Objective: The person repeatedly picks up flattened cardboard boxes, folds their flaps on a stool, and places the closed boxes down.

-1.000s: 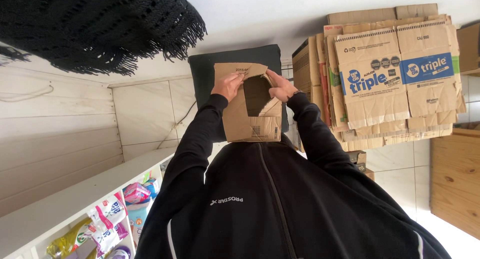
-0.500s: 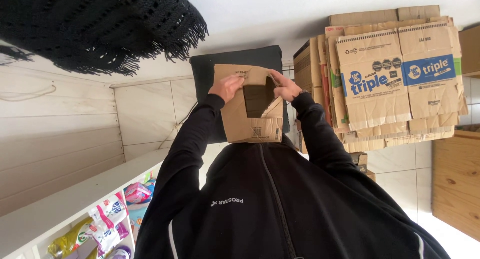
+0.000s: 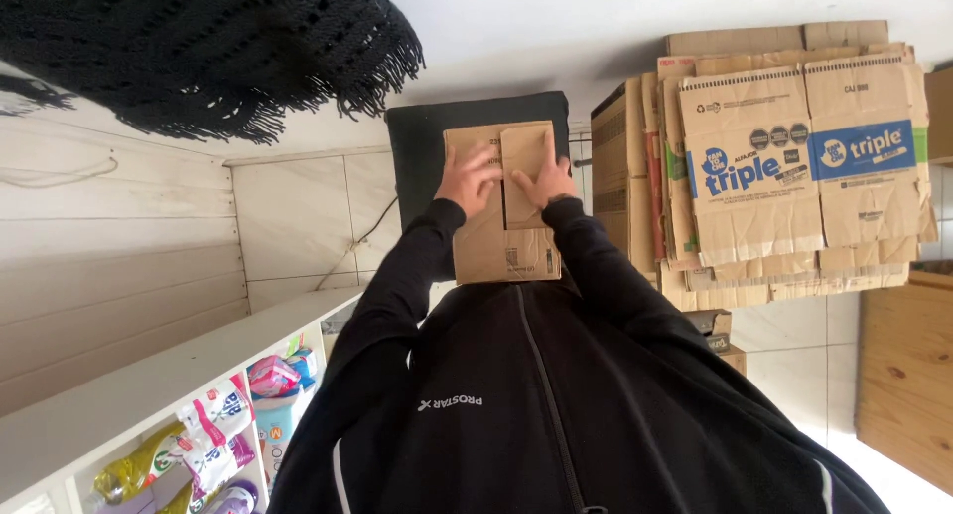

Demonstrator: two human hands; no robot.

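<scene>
A flattened brown cardboard box (image 3: 503,206) lies on a dark cushion (image 3: 422,147), its long axis running from near the person's chest to the far edge. The left hand (image 3: 469,180) presses flat on its left panel, fingers spread. The right hand (image 3: 544,182) presses flat on a folded flap, fingers together. A stack of flattened cartons (image 3: 784,167) stands to the right.
</scene>
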